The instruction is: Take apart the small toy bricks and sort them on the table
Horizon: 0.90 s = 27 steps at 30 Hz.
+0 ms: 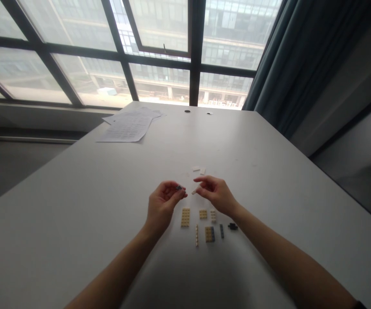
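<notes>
My left hand (164,201) pinches a small dark piece (179,187) between thumb and fingertips. Facing it, my right hand (216,193) has a small white piece (194,192) at its thumb tip, with the index finger stretched out above. Nearer to me lie a tan studded plate (185,217), a smaller tan plate (202,214), a pale studded piece (213,216), a thin pale strip (196,235), a tan and grey block (209,234), a dark grey strip (222,231) and a black piece (232,226). Beyond my hands are white pieces (202,171).
The white table (76,206) reaches to the window (162,81). Printed papers (127,126) lie at its far left. Two round spots, one dark (187,111), are near the far edge. A dark curtain (288,64) hangs at the right.
</notes>
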### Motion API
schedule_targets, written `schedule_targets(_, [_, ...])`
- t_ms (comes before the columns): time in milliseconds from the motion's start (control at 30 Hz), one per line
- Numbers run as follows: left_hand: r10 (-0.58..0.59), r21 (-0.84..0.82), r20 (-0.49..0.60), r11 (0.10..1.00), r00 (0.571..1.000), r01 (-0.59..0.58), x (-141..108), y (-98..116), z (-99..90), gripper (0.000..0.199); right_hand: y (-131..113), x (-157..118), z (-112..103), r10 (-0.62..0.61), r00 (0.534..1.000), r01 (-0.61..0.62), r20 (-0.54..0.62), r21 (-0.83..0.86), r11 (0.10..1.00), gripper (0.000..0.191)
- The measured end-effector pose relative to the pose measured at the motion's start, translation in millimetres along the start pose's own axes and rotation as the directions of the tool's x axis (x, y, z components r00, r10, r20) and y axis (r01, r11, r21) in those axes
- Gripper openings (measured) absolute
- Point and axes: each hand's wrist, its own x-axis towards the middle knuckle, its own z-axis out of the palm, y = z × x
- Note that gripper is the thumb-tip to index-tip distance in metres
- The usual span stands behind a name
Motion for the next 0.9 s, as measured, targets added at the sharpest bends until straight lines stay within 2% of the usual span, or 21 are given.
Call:
schedule_targets(67, [0.011,-0.005,-0.003,1.0,1.0,-0.011,-0.5,0.6,0.8,0.029,-5.2,-6.5,3.4,0.125,0.992,-0.119,-0.007,0.25,0.961,0.019])
schedule_targets(167, [0.014,-0.022,0.027,1.0,1.0,-0.013,-1.5,1.1,1.5,0.031,-12.5,-15.4,9.1,0.299,0.954,-0.263,0.022,0.539,0.8,0.023])
schedule_targets(267, [-0.007,-0.032,0.068,0.999,0.998,0.009,-3.1,2.1,2.8,0.028,-17.9,-21.3,13.6,0.366,0.928,-0.313,0.073,0.687,0.656,0.029])
schedule_targets(333, [-0.023,-0.027,0.08,0.999,0.997,0.025,-4.4,3.8,4.4,0.027,-20.1,-23.1,15.4,0.368,0.925,-0.32,0.096,0.718,0.618,0.031])
schedule_targets(433, [-0.028,-0.011,0.068,1.0,0.997,0.028,-6.4,7.2,6.8,0.028,-21.5,-23.9,16.5,0.371,0.925,-0.319,0.084,0.705,0.634,0.032])
schedule_targets(567, [-0.01,0.028,0.035,1.0,0.999,0.009,-8.1,10.0,7.6,0.026,-20.1,-24.0,16.4,0.342,0.939,-0.282,0.027,0.631,0.723,0.03])
schedule_targets(733, [0.025,0.108,0.051,0.994,0.998,-0.03,-8.6,10.2,7.3,0.017,-14.7,-25.2,16.7,0.323,0.946,-0.278,0.019,0.56,0.78,0.026])
schedule_targets(900, [0.063,0.185,0.078,0.98,0.995,-0.077,-10.0,9.6,7.4,0.017,-15.2,-26.4,15.4,0.288,0.957,-0.266,0.024,0.463,0.846,0.026])
